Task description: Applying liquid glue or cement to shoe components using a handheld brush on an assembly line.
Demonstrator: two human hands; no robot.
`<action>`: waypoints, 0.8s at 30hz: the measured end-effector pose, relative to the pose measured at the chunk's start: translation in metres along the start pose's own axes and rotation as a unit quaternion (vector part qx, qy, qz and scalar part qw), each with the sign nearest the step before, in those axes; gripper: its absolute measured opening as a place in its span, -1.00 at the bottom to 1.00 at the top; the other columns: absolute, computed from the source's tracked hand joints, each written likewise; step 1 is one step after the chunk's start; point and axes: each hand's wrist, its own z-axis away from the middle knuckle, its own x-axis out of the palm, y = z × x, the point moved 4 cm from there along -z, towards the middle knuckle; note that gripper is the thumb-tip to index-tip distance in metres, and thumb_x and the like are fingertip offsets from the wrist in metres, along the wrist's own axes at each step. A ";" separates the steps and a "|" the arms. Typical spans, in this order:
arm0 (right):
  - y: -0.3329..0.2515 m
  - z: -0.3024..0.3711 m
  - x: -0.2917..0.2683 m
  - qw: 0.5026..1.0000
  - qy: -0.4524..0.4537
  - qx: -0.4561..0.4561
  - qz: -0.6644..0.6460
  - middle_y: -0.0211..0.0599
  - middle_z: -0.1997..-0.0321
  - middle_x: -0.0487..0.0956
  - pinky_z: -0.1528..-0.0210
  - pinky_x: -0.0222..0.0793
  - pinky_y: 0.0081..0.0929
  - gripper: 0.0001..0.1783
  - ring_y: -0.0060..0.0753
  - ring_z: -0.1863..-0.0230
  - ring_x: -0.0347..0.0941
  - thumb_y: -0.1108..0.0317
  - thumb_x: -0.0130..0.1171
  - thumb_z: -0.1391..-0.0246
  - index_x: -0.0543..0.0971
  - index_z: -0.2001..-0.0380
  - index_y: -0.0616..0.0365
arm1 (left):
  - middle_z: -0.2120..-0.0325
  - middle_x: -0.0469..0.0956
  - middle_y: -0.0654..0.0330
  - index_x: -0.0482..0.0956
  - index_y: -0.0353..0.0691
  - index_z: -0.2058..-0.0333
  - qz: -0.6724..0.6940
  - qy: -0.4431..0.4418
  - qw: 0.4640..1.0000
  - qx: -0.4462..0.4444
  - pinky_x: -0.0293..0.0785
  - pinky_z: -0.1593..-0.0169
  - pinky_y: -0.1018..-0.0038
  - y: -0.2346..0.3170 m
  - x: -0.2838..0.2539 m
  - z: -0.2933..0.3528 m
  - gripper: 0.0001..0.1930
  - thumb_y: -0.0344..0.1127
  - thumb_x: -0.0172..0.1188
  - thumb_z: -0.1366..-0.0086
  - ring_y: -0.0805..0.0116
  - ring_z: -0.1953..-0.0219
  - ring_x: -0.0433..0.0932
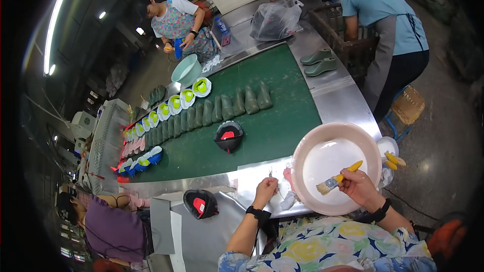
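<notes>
In my right hand (357, 189) is a paintbrush (330, 185) with a yellow handle and pale bristles. I hold it over a large pinkish basin (297, 174) with white contents; whether the bristles touch them I cannot tell. My left hand (265, 191) is closed above the metal table edge, left of the basin. A small thin metallic thing shows just beyond its fingers; what the fingers hold is hidden. Nearest to the left hand are a crumpled white cloth (288, 200) and a black shoe upper (200, 203) with a red patch inside. Another black upper (228, 136) sits on the green belt.
Several dark green shoe lasts (226, 106) stand in a row across the green belt (287, 90), beside several white-and-lime uppers (174, 103). Two green lasts (320, 65) lie on the metal rim. A second yellow-handled brush (393, 160) lies right of the basin. Co-workers stand around the table.
</notes>
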 end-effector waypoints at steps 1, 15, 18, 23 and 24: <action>0.001 0.003 -0.003 1.000 -0.004 -0.002 0.008 -0.36 0.34 0.62 0.22 0.50 -0.56 -0.82 -0.54 0.37 0.53 0.26 0.16 -0.28 0.56 0.19 0.13 | 0.47 0.58 0.29 0.55 -0.30 0.13 -0.001 -0.001 1.000 -0.001 0.50 0.42 0.59 -0.002 0.002 0.000 -0.77 -0.25 0.20 -0.37 0.54 0.51 0.54; -0.007 0.019 -0.028 0.999 0.041 -0.026 -0.015 -0.42 0.38 0.59 0.28 0.48 -0.60 -0.83 -0.58 0.39 0.51 0.27 0.15 -0.28 0.55 0.23 0.14 | 0.17 0.50 0.10 0.19 -0.33 -0.26 -0.036 0.098 0.990 0.093 0.59 0.31 0.42 0.103 -0.014 -0.057 -0.30 -0.17 0.32 -0.28 0.34 0.26 0.61; -0.006 0.013 -0.029 0.999 0.045 -0.017 -0.015 -0.41 0.37 0.59 0.27 0.47 -0.60 -0.84 -0.58 0.39 0.51 0.27 0.15 -0.28 0.55 0.23 0.14 | -0.02 0.39 -0.01 0.05 -0.31 -0.34 -0.079 0.178 0.967 0.162 0.56 0.13 0.32 0.130 -0.017 -0.068 -0.06 -0.08 0.44 -0.16 0.24 0.08 0.54; -0.007 0.000 -0.030 0.998 0.061 -0.011 0.006 -0.42 0.37 0.58 0.26 0.47 -0.60 -0.84 -0.59 0.39 0.51 0.27 0.14 -0.29 0.54 0.24 0.14 | -0.31 0.08 -0.17 -0.08 -0.30 -0.40 -0.228 0.287 0.857 0.362 0.25 -0.29 0.07 0.177 -0.004 -0.093 0.18 0.02 0.54 0.00 -0.11 -0.28 0.23; -0.007 -0.002 -0.031 0.998 0.070 -0.009 0.002 -0.42 0.37 0.58 0.26 0.47 -0.60 -0.84 -0.59 0.39 0.51 0.27 0.14 -0.29 0.54 0.24 0.14 | -0.34 0.04 -0.19 -0.09 -0.27 -0.41 -0.290 0.246 0.850 0.365 0.15 -0.34 0.05 0.183 0.007 -0.102 0.19 0.04 0.53 0.01 -0.18 -0.33 0.14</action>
